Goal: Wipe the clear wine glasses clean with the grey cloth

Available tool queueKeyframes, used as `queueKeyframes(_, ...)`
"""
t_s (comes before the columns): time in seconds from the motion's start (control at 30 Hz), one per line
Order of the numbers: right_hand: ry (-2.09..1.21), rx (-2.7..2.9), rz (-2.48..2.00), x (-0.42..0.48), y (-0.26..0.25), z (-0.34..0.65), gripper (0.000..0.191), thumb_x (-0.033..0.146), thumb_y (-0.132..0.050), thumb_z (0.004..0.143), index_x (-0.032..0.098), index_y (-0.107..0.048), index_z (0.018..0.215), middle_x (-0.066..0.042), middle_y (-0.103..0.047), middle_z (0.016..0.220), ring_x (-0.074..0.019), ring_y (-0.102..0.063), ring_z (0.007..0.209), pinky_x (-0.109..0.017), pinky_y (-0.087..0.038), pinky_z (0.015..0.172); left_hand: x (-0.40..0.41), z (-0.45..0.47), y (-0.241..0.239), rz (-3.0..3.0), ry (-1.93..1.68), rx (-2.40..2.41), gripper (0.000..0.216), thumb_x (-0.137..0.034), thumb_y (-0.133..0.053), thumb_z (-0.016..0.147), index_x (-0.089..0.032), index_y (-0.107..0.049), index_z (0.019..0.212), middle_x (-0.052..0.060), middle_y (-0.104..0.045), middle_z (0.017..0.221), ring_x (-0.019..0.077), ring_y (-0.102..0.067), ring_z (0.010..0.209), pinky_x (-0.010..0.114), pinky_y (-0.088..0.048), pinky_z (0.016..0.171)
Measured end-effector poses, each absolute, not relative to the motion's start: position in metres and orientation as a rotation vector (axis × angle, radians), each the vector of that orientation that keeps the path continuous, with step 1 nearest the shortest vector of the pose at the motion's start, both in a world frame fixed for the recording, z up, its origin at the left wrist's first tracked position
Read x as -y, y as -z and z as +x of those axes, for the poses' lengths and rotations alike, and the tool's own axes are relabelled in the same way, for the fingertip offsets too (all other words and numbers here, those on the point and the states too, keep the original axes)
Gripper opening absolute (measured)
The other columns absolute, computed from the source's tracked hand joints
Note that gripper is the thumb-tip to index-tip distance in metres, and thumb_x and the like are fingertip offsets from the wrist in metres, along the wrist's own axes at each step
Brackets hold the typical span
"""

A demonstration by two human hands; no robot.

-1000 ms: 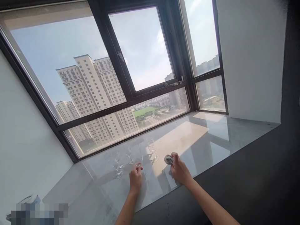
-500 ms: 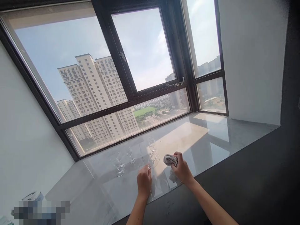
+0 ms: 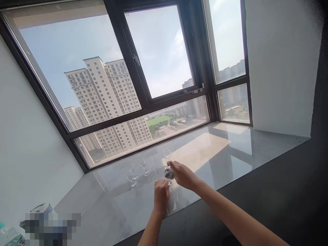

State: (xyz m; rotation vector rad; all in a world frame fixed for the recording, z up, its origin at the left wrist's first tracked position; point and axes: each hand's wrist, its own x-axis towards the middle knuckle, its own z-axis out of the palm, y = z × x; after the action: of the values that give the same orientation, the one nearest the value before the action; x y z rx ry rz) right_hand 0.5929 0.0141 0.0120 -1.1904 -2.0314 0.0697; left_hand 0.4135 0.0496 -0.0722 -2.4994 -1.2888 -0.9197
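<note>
My left hand (image 3: 162,196) is closed near the front of the sill, its fingers round a clear wine glass that is mostly hidden now behind the hands and the cloth. A wadded grey cloth (image 3: 169,173) is gripped in my right hand (image 3: 181,173), just above my left hand and against the glass's position. Behind the cloth a stemmed glass (image 3: 167,153) stands upright, its lower part covered. To the left, a few more wine glasses stand on the sill, among them a front one (image 3: 133,184) and one farther back (image 3: 145,169).
The glossy tiled windowsill (image 3: 107,212) runs under a dark-framed window (image 3: 110,123), with a bright sunlit patch on the right. White walls close both sides. At the lower left are a blurred-out item (image 3: 51,229) and a clear bottle with a green cap (image 3: 10,235).
My right hand has brought the cloth left, from beside the held glass to over it, just above my left hand. The view has shifted slightly.
</note>
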Motion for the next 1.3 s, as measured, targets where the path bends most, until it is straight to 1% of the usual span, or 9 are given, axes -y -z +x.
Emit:
queueKeyframes(0.17,-0.367,1.752,-1.186,-0.043,-0.004,0.614,0.048,-0.001,-0.048,0.063,0.025,-0.036,0.103,0.005,-0.05,0.076,-0.0127,-0.046,0.066,-0.024,-0.032,0.062,-0.053,0.41,0.076,-2.558,1.104,1.204,0.034,-0.011,-0.045,0.091,-0.021,-0.066,0.115,0.006,-0.066,0.085,0.0213,-0.06,0.085,0.034,-0.048,0.081)
queueKeyframes(0.37,-0.515,1.608,-1.192,-0.037,0.022,0.622,0.044,0.006,-0.047,0.064,0.026,-0.028,0.099,0.01,-0.044,0.066,-0.0106,-0.044,0.055,-0.022,-0.032,0.054,-0.059,0.406,0.079,-2.507,1.218,1.425,0.035,-0.021,-0.039,0.096,-0.019,-0.064,0.121,0.01,-0.07,0.096,0.0239,-0.064,0.091,0.034,-0.05,0.078)
queueKeyframes(0.5,-0.433,1.613,-1.144,-0.014,0.015,0.614,0.044,0.007,-0.05,0.068,0.026,-0.032,0.103,0.007,-0.05,0.073,-0.0118,-0.047,0.062,-0.023,-0.034,0.06,-0.061,0.406,0.08,-2.436,1.153,1.55,0.037,-0.021,-0.038,0.096,-0.018,-0.064,0.122,0.012,-0.071,0.102,0.0255,-0.065,0.095,0.036,-0.05,0.081)
queueKeyframes(0.63,-0.245,1.752,-1.218,-0.007,-0.003,0.617,0.047,0.002,-0.047,0.069,0.025,-0.034,0.108,0.003,-0.053,0.08,-0.0126,-0.049,0.064,-0.023,-0.032,0.061,-0.057,0.408,0.078,-2.439,1.064,1.451,0.036,-0.016,-0.043,0.092,-0.018,-0.067,0.119,0.01,-0.07,0.093,0.0248,-0.064,0.089,0.037,-0.049,0.081)
queueKeyframes(0.8,-0.123,1.982,-1.44,-0.011,-0.009,0.616,0.045,-0.001,-0.047,0.07,0.02,-0.043,0.109,-0.001,-0.054,0.073,-0.0154,-0.046,0.06,-0.026,-0.025,0.057,-0.055,0.409,0.077,-2.485,1.037,1.308,0.041,-0.01,-0.044,0.088,-0.02,-0.065,0.122,0.008,-0.069,0.089,0.0229,-0.062,0.084,0.038,-0.049,0.08)
queueKeyframes(0.93,-0.162,2.039,-1.396,-0.011,-0.006,0.611,0.05,-0.002,-0.048,0.065,0.021,-0.043,0.109,0.002,-0.053,0.07,-0.0148,-0.047,0.064,-0.026,-0.024,0.057,-0.056,0.409,0.078,-2.499,1.035,1.314,0.041,-0.01,-0.046,0.087,-0.021,-0.065,0.121,0.007,-0.068,0.087,0.0227,-0.062,0.082,0.038,-0.05,0.079)
queueKeyframes(1.03,-0.33,1.993,-1.325,-0.012,-0.01,0.614,0.053,-0.001,-0.05,0.059,0.024,-0.041,0.105,0.005,-0.052,0.072,-0.0123,-0.045,0.064,-0.023,-0.027,0.056,-0.056,0.408,0.078,-2.547,1.091,1.284,0.04,-0.01,-0.047,0.087,-0.023,-0.066,0.12,0.006,-0.068,0.087,0.0216,-0.062,0.083,0.035,-0.05,0.078)
queueKeyframes(1.2,-0.921,1.823,-1.3,-0.019,-0.021,0.619,0.05,0.005,-0.056,0.056,0.025,-0.036,0.098,0.009,-0.053,0.072,-0.0071,-0.046,0.049,-0.021,-0.034,0.049,-0.052,0.409,0.074,-2.704,1.176,1.273,0.034,-0.01,-0.043,0.088,-0.02,-0.07,0.107,0.007,-0.069,0.088,0.0192,-0.062,0.082,0.03,-0.05,0.074)
queueKeyframes(1.3,-0.92,1.725,-1.333,-0.02,-0.021,0.614,0.048,0.002,-0.055,0.055,0.024,-0.036,0.093,0.009,-0.05,0.067,-0.008,-0.047,0.05,-0.02,-0.032,0.049,-0.051,0.41,0.072,-2.74,1.179,1.289,0.032,-0.012,-0.044,0.088,-0.02,-0.072,0.101,0.008,-0.07,0.088,0.0194,-0.064,0.081,0.029,-0.05,0.073)
